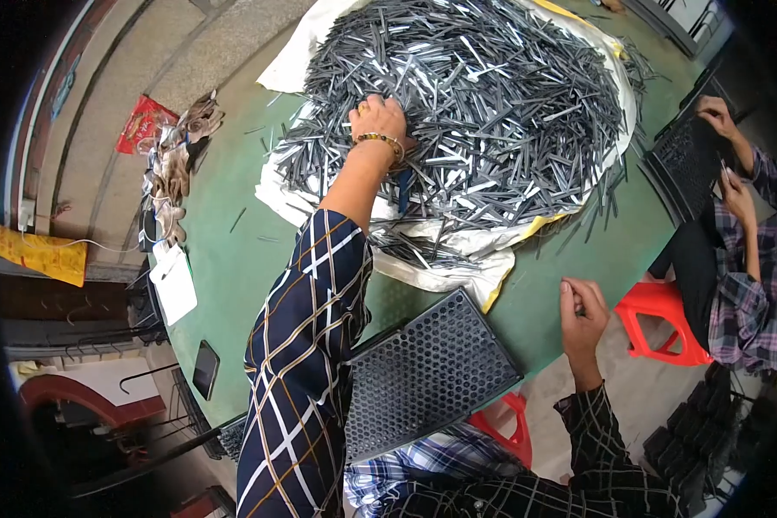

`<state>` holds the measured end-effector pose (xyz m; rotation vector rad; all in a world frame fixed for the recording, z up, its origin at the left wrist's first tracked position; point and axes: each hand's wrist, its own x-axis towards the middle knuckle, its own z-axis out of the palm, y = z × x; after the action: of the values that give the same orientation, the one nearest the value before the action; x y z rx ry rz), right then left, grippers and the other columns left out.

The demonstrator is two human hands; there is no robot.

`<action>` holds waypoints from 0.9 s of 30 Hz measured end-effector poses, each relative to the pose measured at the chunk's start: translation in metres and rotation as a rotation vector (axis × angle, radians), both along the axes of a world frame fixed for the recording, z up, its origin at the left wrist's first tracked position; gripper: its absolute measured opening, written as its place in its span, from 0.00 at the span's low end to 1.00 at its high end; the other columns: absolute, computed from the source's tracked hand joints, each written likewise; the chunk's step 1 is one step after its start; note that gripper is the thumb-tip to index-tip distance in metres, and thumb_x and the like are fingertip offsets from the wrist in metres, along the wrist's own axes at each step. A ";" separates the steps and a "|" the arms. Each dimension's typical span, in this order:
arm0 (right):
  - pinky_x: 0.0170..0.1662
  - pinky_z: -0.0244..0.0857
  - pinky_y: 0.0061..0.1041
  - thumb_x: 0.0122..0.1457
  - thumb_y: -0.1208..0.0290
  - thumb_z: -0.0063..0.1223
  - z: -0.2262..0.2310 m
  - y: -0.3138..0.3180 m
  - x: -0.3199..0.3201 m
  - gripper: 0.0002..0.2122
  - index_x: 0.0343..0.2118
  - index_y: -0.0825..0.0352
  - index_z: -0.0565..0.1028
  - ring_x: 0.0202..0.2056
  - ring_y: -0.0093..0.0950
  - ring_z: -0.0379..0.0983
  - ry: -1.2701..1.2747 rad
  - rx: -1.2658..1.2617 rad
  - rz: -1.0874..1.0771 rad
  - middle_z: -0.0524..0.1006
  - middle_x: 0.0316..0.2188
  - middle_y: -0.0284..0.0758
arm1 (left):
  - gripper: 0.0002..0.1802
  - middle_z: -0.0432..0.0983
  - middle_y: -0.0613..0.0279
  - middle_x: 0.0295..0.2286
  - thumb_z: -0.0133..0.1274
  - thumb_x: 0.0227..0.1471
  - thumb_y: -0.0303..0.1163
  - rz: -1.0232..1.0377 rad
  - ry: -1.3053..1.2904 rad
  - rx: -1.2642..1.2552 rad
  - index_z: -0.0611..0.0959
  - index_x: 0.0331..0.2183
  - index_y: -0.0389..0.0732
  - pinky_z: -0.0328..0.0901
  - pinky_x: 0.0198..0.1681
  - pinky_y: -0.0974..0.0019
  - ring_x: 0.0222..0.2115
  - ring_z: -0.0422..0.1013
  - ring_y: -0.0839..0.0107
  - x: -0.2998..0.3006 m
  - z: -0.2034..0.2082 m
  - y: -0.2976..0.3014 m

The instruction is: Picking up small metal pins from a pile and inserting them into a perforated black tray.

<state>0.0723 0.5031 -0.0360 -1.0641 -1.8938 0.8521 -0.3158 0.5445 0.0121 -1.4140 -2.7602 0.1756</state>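
My left hand [380,121] reaches into a big heap of thin dark grey strips [527,121], fingers curled down and fingertips hidden. Beside its wrist, a narrow blue piece [404,190] shows among the strips; its kind is unclear. The heap lies on a spread white sack [423,274] with yellow edging. My right hand [584,312] hovers over the near right table edge, its fingers curled in; whatever they may hold is hidden. Between my arms, a black tray [432,371] full of round holes sits at the near edge, partly covered by my left sleeve.
On the green table [233,285], a phone [205,369] and a white sheet [173,285] lie left, near a row of gloves [173,173]. A co-worker's hands [734,194] are at the right, by another black tray [678,173] and a red stool [663,324].
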 end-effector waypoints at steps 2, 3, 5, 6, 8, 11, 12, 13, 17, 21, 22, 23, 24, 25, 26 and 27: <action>0.22 0.52 0.15 0.53 0.82 0.54 0.002 0.000 -0.002 0.03 0.31 0.72 0.76 0.19 0.15 0.57 0.024 0.023 0.009 0.68 0.21 0.29 | 0.36 0.66 0.54 0.45 0.66 0.36 0.49 -0.011 0.024 0.000 0.72 0.44 0.40 0.58 0.50 0.55 0.50 0.63 0.57 0.004 -0.001 -0.002; 0.22 0.52 0.15 0.53 0.82 0.54 0.001 0.000 -0.002 0.03 0.31 0.72 0.76 0.19 0.15 0.57 0.026 0.023 0.003 0.68 0.21 0.29 | 0.35 0.67 0.54 0.45 0.66 0.36 0.48 0.002 0.054 0.004 0.73 0.44 0.39 0.58 0.50 0.55 0.50 0.64 0.58 0.006 -0.003 -0.003; 0.22 0.52 0.15 0.53 0.82 0.54 -0.002 0.001 -0.001 0.03 0.31 0.72 0.76 0.19 0.14 0.57 0.013 0.050 -0.005 0.69 0.21 0.29 | 0.33 0.69 0.56 0.44 0.64 0.38 0.48 0.022 0.077 0.015 0.74 0.43 0.38 0.58 0.50 0.55 0.49 0.65 0.59 0.010 -0.004 -0.005; 0.22 0.52 0.15 0.53 0.82 0.54 -0.002 0.000 -0.001 0.03 0.31 0.72 0.76 0.19 0.14 0.57 0.015 0.050 -0.010 0.69 0.21 0.29 | 0.33 0.69 0.56 0.44 0.64 0.38 0.48 0.017 0.079 0.015 0.74 0.43 0.38 0.58 0.50 0.55 0.49 0.65 0.59 0.012 -0.004 -0.006; 0.24 0.53 0.14 0.54 0.81 0.54 -0.001 0.000 -0.001 0.03 0.31 0.72 0.76 0.21 0.13 0.59 0.022 0.010 -0.012 0.70 0.23 0.28 | 0.33 0.69 0.56 0.44 0.64 0.38 0.49 0.044 0.079 -0.011 0.75 0.43 0.39 0.59 0.50 0.55 0.48 0.66 0.60 0.017 -0.001 -0.008; 0.24 0.54 0.14 0.54 0.80 0.54 -0.003 0.001 0.000 0.03 0.31 0.72 0.76 0.21 0.13 0.59 0.052 0.023 -0.013 0.70 0.23 0.28 | 0.32 0.70 0.55 0.45 0.61 0.41 0.49 0.064 0.069 -0.066 0.76 0.44 0.39 0.57 0.51 0.57 0.49 0.66 0.62 0.023 0.006 -0.014; 0.24 0.54 0.14 0.54 0.80 0.54 -0.003 0.001 0.000 0.03 0.31 0.72 0.76 0.21 0.13 0.59 0.062 0.024 -0.013 0.70 0.23 0.28 | 0.31 0.70 0.55 0.46 0.59 0.43 0.49 0.081 0.047 -0.108 0.76 0.45 0.39 0.56 0.52 0.59 0.49 0.65 0.62 0.024 0.012 -0.016; 0.24 0.54 0.14 0.54 0.80 0.54 -0.002 0.000 -0.001 0.03 0.31 0.72 0.76 0.21 0.13 0.59 0.067 0.007 -0.014 0.70 0.23 0.28 | 0.26 0.72 0.56 0.45 0.57 0.45 0.46 0.111 0.040 -0.115 0.78 0.44 0.41 0.55 0.52 0.59 0.48 0.68 0.62 0.021 0.011 -0.019; 0.24 0.53 0.14 0.54 0.80 0.54 0.000 0.001 0.001 0.03 0.31 0.72 0.76 0.21 0.13 0.59 0.084 -0.020 -0.027 0.70 0.23 0.28 | 0.23 0.74 0.60 0.45 0.55 0.45 0.49 0.189 -0.162 -0.288 0.81 0.42 0.46 0.52 0.55 0.55 0.47 0.70 0.64 0.025 0.032 -0.025; 0.23 0.53 0.13 0.54 0.80 0.54 0.000 0.000 0.001 0.03 0.31 0.72 0.76 0.21 0.13 0.59 0.089 -0.021 -0.018 0.70 0.23 0.28 | 0.33 0.73 0.54 0.46 0.58 0.39 0.54 0.213 -0.318 -0.365 0.79 0.44 0.41 0.59 0.53 0.54 0.48 0.69 0.61 0.013 0.034 -0.026; 0.23 0.53 0.13 0.54 0.80 0.54 -0.002 0.001 0.001 0.03 0.31 0.72 0.76 0.20 0.12 0.59 0.091 -0.017 -0.020 0.70 0.22 0.27 | 0.33 0.73 0.54 0.46 0.58 0.39 0.54 0.210 -0.317 -0.362 0.79 0.44 0.41 0.59 0.53 0.54 0.48 0.69 0.61 0.010 0.035 -0.025; 0.23 0.53 0.13 0.54 0.80 0.54 -0.002 0.000 0.001 0.03 0.31 0.72 0.76 0.20 0.12 0.58 0.093 -0.015 -0.019 0.69 0.22 0.27 | 0.38 0.72 0.52 0.46 0.61 0.36 0.56 0.142 -0.321 -0.290 0.78 0.44 0.38 0.60 0.53 0.57 0.48 0.69 0.60 0.005 0.034 -0.027; 0.23 0.53 0.13 0.54 0.80 0.54 -0.002 -0.001 0.001 0.03 0.31 0.72 0.76 0.20 0.12 0.58 0.095 -0.016 -0.018 0.69 0.22 0.27 | 0.42 0.71 0.49 0.46 0.63 0.33 0.57 0.074 -0.325 -0.218 0.77 0.45 0.35 0.62 0.53 0.60 0.48 0.68 0.59 0.002 0.031 -0.029; 0.23 0.53 0.13 0.54 0.80 0.54 -0.002 -0.002 0.000 0.03 0.31 0.72 0.76 0.20 0.12 0.58 0.101 -0.019 -0.015 0.69 0.22 0.27 | 0.47 0.71 0.47 0.45 0.66 0.29 0.57 0.029 -0.260 -0.149 0.75 0.44 0.30 0.62 0.53 0.65 0.48 0.68 0.58 0.001 0.026 -0.030; 0.22 0.52 0.13 0.54 0.80 0.55 -0.001 -0.001 -0.001 0.03 0.31 0.72 0.76 0.20 0.12 0.58 0.105 -0.019 -0.016 0.69 0.22 0.27 | 0.47 0.71 0.47 0.45 0.66 0.29 0.57 0.027 -0.262 -0.148 0.75 0.44 0.30 0.62 0.53 0.65 0.48 0.68 0.58 0.003 0.021 -0.030; 0.22 0.52 0.13 0.54 0.80 0.55 -0.001 -0.001 -0.001 0.03 0.31 0.72 0.76 0.20 0.12 0.58 0.103 -0.018 -0.017 0.69 0.22 0.27 | 0.48 0.71 0.48 0.45 0.66 0.28 0.59 0.054 -0.197 -0.104 0.75 0.44 0.31 0.63 0.52 0.65 0.49 0.67 0.58 0.006 0.016 -0.030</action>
<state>0.0717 0.5021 -0.0366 -1.0260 -1.7925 0.8990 -0.3100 0.5141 0.0281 -1.4544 -2.9907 0.1946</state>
